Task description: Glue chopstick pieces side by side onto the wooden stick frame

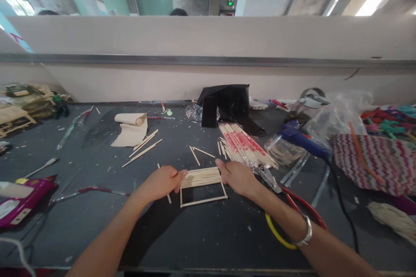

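Between my hands is a rectangular frame of wooden sticks (203, 201), its far half covered by several sticks laid side by side (201, 176). My left hand (165, 181) is closed on the frame's left end, thumb and fingers pinching it. At the right end my right hand (238, 176) grips the frame the same way, its thumb near the far corner. A loose stick (168, 194) lies under my left hand. Just beyond the frame, a few cut sticks (203, 152) lie on the dark table.
Packaged chopsticks (245, 145) lie to the right, near a blue glue gun (299, 138) with a black cord. Red-and-yellow-handled pliers (305, 203) sit by my right forearm. A beige cloth roll (131, 127), loose sticks (142, 152) and a magenta device (26, 199) are on the left.
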A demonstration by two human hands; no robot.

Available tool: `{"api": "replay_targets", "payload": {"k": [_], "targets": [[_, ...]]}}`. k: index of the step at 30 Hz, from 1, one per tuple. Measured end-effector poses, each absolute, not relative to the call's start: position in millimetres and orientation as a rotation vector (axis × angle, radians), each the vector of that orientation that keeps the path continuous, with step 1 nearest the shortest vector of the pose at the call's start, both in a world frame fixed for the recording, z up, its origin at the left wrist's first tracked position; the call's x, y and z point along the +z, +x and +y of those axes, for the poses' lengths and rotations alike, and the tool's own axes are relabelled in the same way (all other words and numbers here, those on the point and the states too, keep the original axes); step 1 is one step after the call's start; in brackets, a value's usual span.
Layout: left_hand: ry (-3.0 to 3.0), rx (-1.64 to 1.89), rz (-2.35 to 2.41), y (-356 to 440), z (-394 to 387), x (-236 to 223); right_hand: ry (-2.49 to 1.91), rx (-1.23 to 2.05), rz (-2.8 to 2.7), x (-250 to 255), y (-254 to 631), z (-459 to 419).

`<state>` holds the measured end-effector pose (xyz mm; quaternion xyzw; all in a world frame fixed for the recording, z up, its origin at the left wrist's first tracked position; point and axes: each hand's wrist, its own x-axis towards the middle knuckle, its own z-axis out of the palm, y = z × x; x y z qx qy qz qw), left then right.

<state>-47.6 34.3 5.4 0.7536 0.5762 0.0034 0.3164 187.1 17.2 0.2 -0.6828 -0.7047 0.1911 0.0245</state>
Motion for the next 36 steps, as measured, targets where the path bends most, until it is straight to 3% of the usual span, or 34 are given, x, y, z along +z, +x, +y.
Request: {"api": "replay_targets", "payload": {"k": [36], "targets": [[2.032, -0.031, 1.584, -39.4, 32.5, 8.9, -2.106, 0.361, -2.296, -10.1, 183.3, 20.1]]}}
